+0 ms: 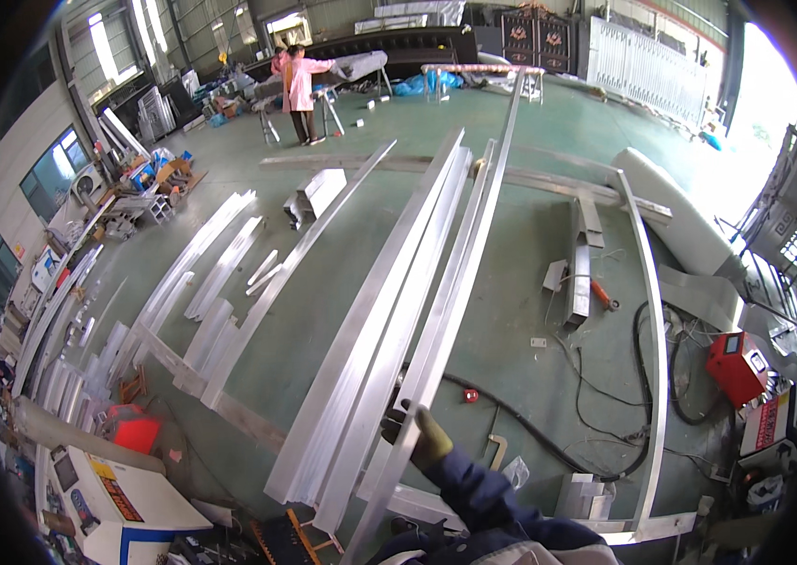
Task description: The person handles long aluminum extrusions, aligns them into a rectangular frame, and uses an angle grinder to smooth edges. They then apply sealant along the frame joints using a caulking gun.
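Note:
My right hand point(427, 434), in a glove with dark fingers and a yellowish back, is closed around a long aluminium bar point(441, 353) near its lower end. The bar runs away from me towards a sawhorse at the back. To its left lie long, wide aluminium profiles point(370, 346), side by side. A metal C-shaped clamp point(498, 452) and a clear plastic bag point(516, 472) rest on the green floor to the right of my sleeve. My left hand is out of view.
At the left stand a white machine point(102, 501) and a red case point(131, 427); at the right, a red machine point(738, 367). A black hose point(533, 424) curves over the floor beside an orange angle grinder point(604, 295). A person in pink point(297, 81) stands at the back.

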`<state>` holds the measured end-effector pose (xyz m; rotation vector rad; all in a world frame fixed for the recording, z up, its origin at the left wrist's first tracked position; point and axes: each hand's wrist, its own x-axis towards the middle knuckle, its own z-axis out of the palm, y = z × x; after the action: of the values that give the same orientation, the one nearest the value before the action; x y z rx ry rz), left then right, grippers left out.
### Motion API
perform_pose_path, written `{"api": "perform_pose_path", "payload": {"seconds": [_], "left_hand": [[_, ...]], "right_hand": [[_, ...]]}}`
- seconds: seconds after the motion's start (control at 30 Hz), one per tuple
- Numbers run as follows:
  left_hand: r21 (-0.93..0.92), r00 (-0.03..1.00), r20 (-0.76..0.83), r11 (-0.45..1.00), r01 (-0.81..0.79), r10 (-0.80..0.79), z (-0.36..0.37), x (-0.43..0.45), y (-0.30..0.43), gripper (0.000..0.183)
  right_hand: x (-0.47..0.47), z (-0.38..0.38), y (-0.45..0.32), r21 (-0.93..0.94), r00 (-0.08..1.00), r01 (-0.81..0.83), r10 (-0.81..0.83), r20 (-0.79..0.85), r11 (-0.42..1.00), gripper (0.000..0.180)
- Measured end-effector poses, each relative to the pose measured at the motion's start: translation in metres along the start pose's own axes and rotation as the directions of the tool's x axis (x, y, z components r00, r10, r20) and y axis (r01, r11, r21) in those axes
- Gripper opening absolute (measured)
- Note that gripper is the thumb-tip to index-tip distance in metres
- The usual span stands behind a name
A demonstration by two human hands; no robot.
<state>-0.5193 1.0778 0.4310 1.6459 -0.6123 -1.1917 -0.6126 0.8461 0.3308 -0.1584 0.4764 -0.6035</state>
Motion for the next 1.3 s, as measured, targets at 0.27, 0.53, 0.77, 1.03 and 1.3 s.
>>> {"api": "perform_pose_path", "payload": {"seconds": [0.27,0.53,0.77,1.03,1.3], "left_hand": [[-0.067,0.985,0.116,0.991,-0.117,0.124,0.003,0.012,0.019,0.044],[-0.074,0.99,0.029,0.988,-0.139,0.141,-0.027,-0.013,0.022,0.044],[-0.082,0.985,-0.094,0.985,-0.151,0.143,-0.057,-0.04,0.026,0.044],[-0.083,0.971,-0.202,0.986,-0.146,0.127,-0.069,-0.065,0.027,0.044],[-0.08,0.957,-0.267,0.987,-0.136,0.111,-0.072,-0.083,0.028,0.045]], "right_hand": [[-0.013,-0.011,0.012,-0.155,0.985,0.149,-0.132,0.114,0.977,0.064],[-0.044,0.038,0.065,-0.033,0.941,-0.045,0.054,0.334,0.998,0.072],[-0.056,0.063,0.101,0.032,0.822,-0.191,0.142,0.551,0.981,0.08],[-0.042,0.069,0.127,0.008,0.759,-0.258,0.198,0.62,0.966,0.085],[-0.046,0.096,0.131,0.156,0.836,-0.276,0.157,0.526,0.948,0.083]]}}
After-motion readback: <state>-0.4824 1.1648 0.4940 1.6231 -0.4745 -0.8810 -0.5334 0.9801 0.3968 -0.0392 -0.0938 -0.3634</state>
